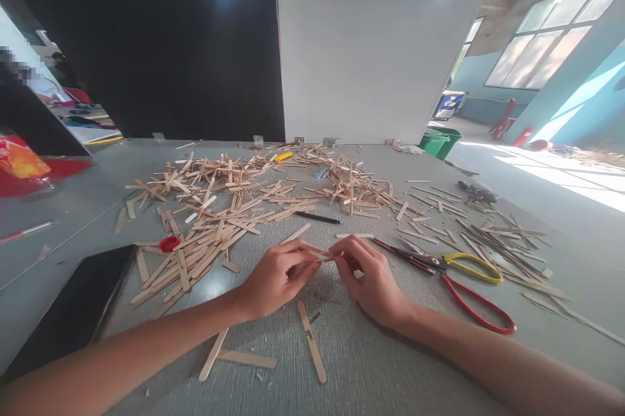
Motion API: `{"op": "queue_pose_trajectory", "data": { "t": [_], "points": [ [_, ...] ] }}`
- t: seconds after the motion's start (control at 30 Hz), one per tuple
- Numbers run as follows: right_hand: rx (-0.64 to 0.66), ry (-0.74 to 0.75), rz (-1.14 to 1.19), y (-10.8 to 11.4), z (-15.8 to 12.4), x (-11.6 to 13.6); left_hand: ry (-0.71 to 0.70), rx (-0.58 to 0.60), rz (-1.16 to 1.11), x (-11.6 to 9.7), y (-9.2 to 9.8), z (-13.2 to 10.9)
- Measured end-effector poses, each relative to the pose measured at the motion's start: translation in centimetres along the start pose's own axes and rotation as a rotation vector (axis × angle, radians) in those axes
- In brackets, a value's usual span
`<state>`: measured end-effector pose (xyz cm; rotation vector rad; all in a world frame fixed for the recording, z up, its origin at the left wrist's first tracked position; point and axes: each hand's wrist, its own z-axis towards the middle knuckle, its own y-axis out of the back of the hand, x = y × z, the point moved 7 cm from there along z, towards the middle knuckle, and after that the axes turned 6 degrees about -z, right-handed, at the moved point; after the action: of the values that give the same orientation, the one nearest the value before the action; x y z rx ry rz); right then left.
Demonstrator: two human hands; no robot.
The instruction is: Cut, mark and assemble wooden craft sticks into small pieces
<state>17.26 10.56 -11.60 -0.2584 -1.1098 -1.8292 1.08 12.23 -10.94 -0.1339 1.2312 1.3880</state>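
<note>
My left hand (276,276) and my right hand (368,276) meet over the grey table (371,370), both pinching one short wooden stick (319,254) between their fingertips. A large scattered heap of flat wooden sticks (229,208) lies beyond the hands. Two joined sticks (311,341) lie on the table just in front of my hands. Scissors (459,279) with one yellow and one red handle rest right of my right hand.
A black tablet (73,308) lies at the left edge near a red cap (168,243). A black pen (317,217) lies behind the hands. Thin dark splints (498,240) pile up at the right. Black and white boards stand behind the table.
</note>
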Motion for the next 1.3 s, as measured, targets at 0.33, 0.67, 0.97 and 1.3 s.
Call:
{"op": "queue_pose_trajectory", "data": {
  "t": [0.33,0.67,0.97,1.3],
  "points": [
    [0.082,0.084,-0.001,-0.4,0.0,0.3,-0.095,0.041,-0.086,-0.7,0.1,-0.3],
    [0.166,0.027,0.014,-0.9,0.0,0.1,-0.013,0.026,-0.186,-0.8,0.4,0.1],
    [0.120,0.033,-0.293,-0.8,-0.4,0.4,0.285,-0.104,-0.397,2.0,1.1,0.2],
    [0.134,0.264,-0.403,-1.4,-0.7,1.9,0.347,-0.056,-0.442,2.9,1.0,0.5]
  ]
}}
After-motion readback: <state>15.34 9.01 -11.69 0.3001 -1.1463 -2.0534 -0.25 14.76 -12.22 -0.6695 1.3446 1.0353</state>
